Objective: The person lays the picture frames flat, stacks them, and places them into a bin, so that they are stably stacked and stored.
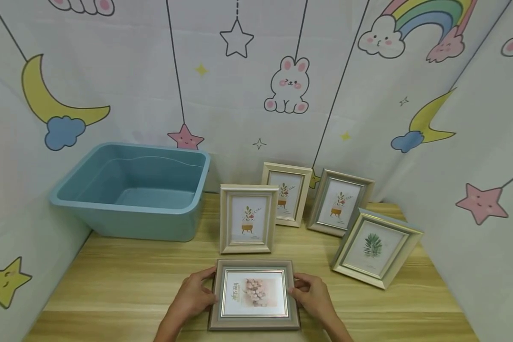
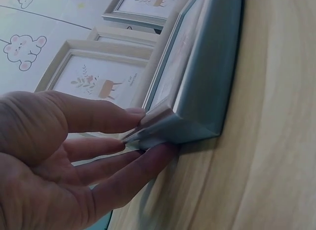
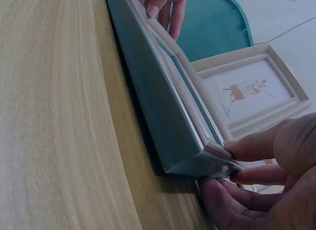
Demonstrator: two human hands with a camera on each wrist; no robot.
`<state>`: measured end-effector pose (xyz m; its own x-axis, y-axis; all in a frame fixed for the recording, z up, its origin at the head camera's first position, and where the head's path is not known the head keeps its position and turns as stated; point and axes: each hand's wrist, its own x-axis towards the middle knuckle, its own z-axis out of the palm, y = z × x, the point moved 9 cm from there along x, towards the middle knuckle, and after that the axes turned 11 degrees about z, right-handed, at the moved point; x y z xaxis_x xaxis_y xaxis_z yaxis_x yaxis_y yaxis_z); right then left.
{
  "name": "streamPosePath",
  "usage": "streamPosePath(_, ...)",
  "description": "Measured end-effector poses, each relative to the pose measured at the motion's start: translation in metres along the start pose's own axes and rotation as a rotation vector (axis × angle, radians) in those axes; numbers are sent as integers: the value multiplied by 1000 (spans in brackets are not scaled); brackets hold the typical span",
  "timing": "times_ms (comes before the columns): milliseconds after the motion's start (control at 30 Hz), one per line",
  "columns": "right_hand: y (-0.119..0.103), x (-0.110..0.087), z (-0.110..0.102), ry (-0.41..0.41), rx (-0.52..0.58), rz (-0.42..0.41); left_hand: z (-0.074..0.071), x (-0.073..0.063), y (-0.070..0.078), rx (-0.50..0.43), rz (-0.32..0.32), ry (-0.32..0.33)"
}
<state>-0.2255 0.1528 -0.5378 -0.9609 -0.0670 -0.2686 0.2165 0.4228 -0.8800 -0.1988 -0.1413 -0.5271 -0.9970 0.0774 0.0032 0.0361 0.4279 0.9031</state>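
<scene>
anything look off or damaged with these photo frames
In the nearest frame, the flower print lies sideways, its lettering running top to bottom in the head view, while the four standing frames show theirs upright. That may just be how it's turned. No damage or spill stands out.

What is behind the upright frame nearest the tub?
A cream frame: its top, right side and part of its print show. The nearer frame covers its lower left.

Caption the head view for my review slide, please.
Left hand and right hand grip opposite sides of a flower-print frame, with four more frames and a teal tub beyond.
</scene>
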Motion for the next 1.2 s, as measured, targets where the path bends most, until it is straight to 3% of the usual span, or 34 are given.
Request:
streamPosePath(367,-4,1,1,54,-99,-37,-1,0,1,154,-31,-7)
streamPosePath(733,-3,-1,-1,37,-78,-10,-1,-1,-1,154,-41,-10)
streamPosePath(967,-5,-3,-17,156,-134,-10,-1,1,-1,136,30,26)
streamPosePath(1067,-12,-7,-28,203,-126,-25,-2,-1,-2,162,30,44)
streamPosePath(1200,-24,-15,-50,273,-120,-42,-5,-1,10,199,84,106)
